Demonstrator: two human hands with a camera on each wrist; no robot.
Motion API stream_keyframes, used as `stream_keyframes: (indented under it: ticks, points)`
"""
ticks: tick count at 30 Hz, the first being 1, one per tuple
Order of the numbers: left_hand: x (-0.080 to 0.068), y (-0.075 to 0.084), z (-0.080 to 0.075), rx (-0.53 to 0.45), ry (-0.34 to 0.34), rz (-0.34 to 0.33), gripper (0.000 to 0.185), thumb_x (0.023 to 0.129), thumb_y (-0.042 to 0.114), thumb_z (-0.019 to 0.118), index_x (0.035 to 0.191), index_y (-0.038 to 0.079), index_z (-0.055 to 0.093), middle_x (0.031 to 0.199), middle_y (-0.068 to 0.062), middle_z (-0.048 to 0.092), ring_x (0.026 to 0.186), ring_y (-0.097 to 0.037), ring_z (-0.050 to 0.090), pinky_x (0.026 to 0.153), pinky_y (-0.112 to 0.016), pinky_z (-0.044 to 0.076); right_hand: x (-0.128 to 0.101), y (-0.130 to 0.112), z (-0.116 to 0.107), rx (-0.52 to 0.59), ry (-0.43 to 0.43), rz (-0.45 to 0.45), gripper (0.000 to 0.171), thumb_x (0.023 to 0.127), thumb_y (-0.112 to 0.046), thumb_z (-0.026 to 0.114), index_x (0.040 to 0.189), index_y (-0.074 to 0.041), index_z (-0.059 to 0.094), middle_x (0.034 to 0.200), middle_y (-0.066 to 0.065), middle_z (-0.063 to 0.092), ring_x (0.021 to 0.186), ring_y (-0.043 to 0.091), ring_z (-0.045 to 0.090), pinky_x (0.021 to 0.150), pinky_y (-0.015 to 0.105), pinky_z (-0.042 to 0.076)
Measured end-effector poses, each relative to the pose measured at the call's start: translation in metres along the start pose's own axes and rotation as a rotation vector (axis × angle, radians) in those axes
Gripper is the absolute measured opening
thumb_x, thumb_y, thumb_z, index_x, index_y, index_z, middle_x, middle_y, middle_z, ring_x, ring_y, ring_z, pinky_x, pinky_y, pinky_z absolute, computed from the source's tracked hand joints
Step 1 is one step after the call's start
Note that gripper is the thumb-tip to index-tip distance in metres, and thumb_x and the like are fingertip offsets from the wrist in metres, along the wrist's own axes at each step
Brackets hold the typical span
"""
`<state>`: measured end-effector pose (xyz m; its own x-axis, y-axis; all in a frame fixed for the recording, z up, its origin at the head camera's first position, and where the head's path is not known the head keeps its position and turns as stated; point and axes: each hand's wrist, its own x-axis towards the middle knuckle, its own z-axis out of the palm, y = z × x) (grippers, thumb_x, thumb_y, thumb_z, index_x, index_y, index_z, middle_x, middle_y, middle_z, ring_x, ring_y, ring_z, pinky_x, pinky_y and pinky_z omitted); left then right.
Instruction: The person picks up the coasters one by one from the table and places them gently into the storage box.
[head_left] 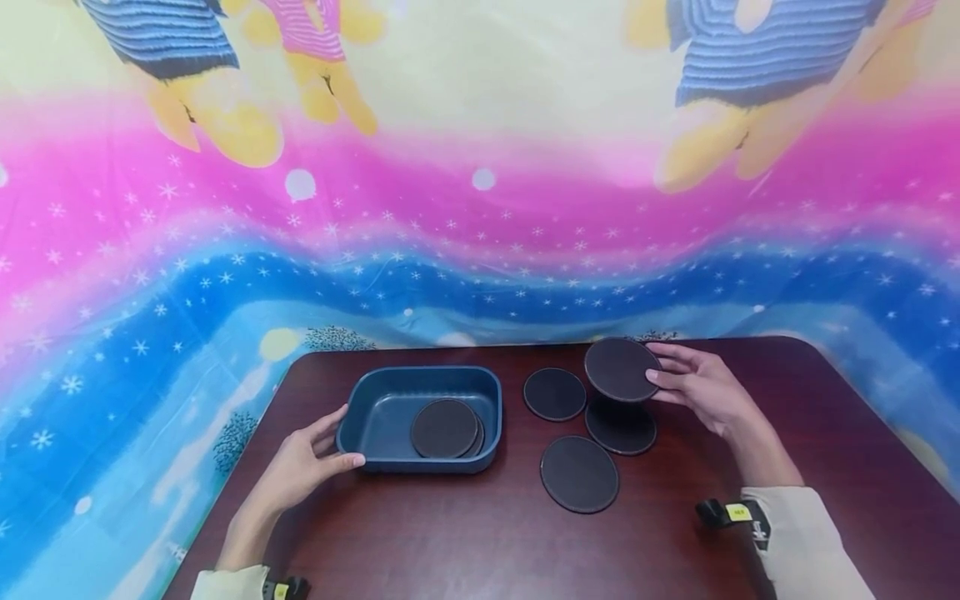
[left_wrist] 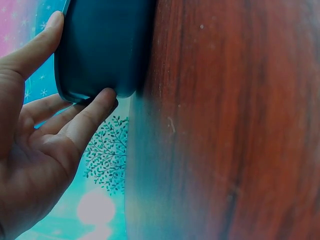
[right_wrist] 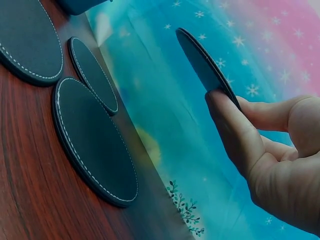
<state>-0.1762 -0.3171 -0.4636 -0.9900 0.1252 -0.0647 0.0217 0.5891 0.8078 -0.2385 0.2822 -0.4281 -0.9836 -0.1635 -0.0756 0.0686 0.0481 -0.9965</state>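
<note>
My right hand (head_left: 705,387) pinches a round black coaster (head_left: 621,368) by its edge, thumb on one face and fingers on the other. It is raised above the table, overlapping another coaster (head_left: 622,429) in the head view. Two more coasters, one farther back (head_left: 554,394) and one nearer (head_left: 580,474), lie flat to the left. My left hand (head_left: 303,462) holds the left end of a dark blue rectangular tray (head_left: 420,465), thumb at the near corner. Inside the tray, toward its right end, lie two overlapping coasters (head_left: 444,428). White stitching rims the coasters (right_wrist: 95,142) in the right wrist view.
The dark reddish wooden table (head_left: 450,542) has rounded far corners. Behind it hangs a pink and blue patterned cloth (head_left: 480,225) with snowflakes and cartoon figures, close to the far edge. A black strap (head_left: 723,512) circles the right wrist over a pale sleeve (head_left: 806,542).
</note>
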Motion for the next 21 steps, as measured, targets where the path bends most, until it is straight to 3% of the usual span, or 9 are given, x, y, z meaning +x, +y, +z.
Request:
stream_keyframes:
  ticks: [21]
  points:
    - [0.000,0.001,0.000,0.012,-0.003,0.006,0.094,0.094,0.029,0.086,0.168,0.006,0.034,0.167,-0.025,0.045,0.146,-0.045,0.054,0.100,-0.043,0.063,-0.004,-0.009,0.024,-0.004,0.018,-0.021,0.075,0.102,-0.004,0.072,0.165,0.006,0.032,0.115,-0.009,0.070,0.094,0.007,0.080,0.085,0.027,0.065]
